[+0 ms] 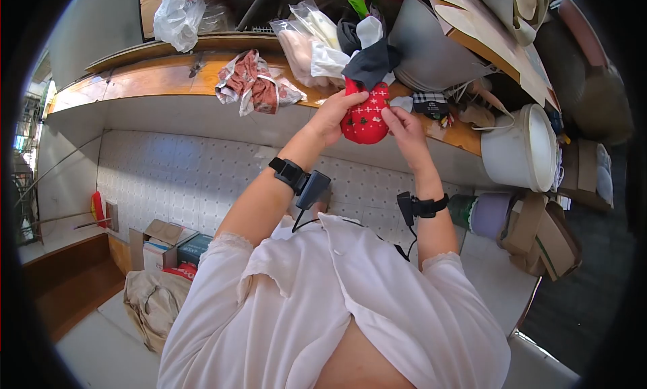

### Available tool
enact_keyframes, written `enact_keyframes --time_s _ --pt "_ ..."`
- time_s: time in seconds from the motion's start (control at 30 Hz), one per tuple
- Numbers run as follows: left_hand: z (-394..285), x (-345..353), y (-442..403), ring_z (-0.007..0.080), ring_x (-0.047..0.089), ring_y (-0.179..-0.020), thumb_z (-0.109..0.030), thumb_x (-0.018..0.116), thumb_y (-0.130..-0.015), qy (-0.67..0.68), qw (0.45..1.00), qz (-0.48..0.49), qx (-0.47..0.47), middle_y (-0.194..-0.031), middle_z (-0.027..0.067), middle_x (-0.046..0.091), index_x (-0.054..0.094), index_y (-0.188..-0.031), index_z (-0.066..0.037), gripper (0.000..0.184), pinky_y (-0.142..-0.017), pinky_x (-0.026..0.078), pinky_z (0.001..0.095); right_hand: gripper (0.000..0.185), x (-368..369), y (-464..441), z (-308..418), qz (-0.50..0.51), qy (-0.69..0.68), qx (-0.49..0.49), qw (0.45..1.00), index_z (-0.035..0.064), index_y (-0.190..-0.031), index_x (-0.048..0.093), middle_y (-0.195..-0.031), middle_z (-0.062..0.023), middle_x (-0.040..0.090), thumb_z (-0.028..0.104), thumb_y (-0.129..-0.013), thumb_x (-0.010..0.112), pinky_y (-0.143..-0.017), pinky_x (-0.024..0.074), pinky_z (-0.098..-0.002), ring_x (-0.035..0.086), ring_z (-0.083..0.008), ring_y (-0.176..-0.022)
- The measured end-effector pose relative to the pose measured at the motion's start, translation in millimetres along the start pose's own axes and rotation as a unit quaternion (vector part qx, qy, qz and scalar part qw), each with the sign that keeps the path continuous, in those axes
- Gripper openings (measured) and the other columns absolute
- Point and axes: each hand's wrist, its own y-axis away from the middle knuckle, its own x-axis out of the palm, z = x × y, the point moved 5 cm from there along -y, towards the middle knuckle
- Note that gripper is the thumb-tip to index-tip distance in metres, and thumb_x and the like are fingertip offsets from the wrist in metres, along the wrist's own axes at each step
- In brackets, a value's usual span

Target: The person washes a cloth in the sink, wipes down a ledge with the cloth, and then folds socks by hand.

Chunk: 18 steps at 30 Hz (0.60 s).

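Note:
A red sock [364, 124] with white snowflakes and small green trees is held up between my two hands, above the front edge of the wooden shelf. My left hand [331, 117] grips its left side, thumb across the top. From the right, my right hand [406, 130] pinches the other edge between thumb and fingers. Just behind it lies a dark grey cloth piece [372, 62], and a black-and-white checked item [430, 104] rests to the right. Clear bags with pale contents [306, 45] lie behind my left hand.
A crumpled red-and-white cloth [253, 82] hangs over the shelf edge [162, 75]. On the right stand a white bucket [519, 150] and a grey bin [431, 45]. Cardboard boxes [539, 234] sit lower right. At lower left are a small open box [165, 241] and a beige cloth [155, 301].

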Motion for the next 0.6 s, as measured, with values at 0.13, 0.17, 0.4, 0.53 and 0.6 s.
enact_keyframes --time_s 0.13,0.17,0.4,0.53,0.6 --pt "1 -15 10 0.0193 0.073 -0.106 -0.019 0.069 -0.101 0.025 0.999 -0.023 0.029 -0.120 0.0081 0.074 0.061 -0.135 -0.007 0.037 -0.096 0.058 0.0373 0.034 -23 -11 -3 -0.166 0.042 -0.079 0.982 0.0040 -0.128 0.068 -0.107 -0.0039 0.072 0.023 -0.100 0.073 -0.088 0.0526 -0.0286 0.067 -0.0109 -0.100" --pt "1 -17 12 0.0193 0.073 -0.106 -0.019 0.069 -0.101 0.028 0.999 -0.022 0.026 -0.120 0.0082 0.074 0.061 -0.135 -0.007 0.037 -0.096 0.058 0.0371 0.038 -21 -16 3 -0.167 0.067 -0.132 0.975 0.0068 -0.132 0.067 -0.110 -0.0063 0.071 0.017 -0.096 0.074 -0.093 0.0542 -0.0327 0.068 -0.0165 -0.104" --pt "-6 -34 31 0.0171 0.074 -0.104 -0.019 0.070 -0.101 -0.009 1.000 -0.006 0.016 -0.120 0.0070 0.074 0.063 -0.132 -0.006 0.034 -0.095 0.060 0.0365 0.047 21 -43 95 -0.249 0.392 -0.330 0.822 0.0185 -0.134 0.070 -0.116 -0.0108 0.072 0.011 -0.087 0.075 -0.097 0.0553 -0.0419 0.067 -0.0319 -0.115" --pt "-10 -42 45 0.0164 0.074 -0.105 -0.019 0.070 -0.101 -0.020 0.999 -0.036 0.014 -0.121 0.0069 0.075 0.062 -0.135 -0.006 0.037 -0.096 0.059 0.0355 0.030 15 -59 105 -0.209 0.353 -0.335 0.848 0.0150 -0.119 0.078 -0.109 -0.0091 0.073 0.005 -0.094 0.066 -0.090 0.0566 -0.0406 0.070 -0.0291 -0.103" --pt "-17 -39 48 0.0155 0.073 -0.107 -0.019 0.070 -0.101 -0.041 0.998 -0.028 0.042 -0.122 0.0064 0.074 0.060 -0.140 -0.005 0.042 -0.097 0.058 0.0339 0.030 8 -56 106 -0.220 0.231 -0.255 0.913 0.0140 -0.120 0.077 -0.105 -0.0107 0.073 0.003 -0.097 0.062 -0.086 0.0557 -0.0335 0.071 -0.0242 -0.093"
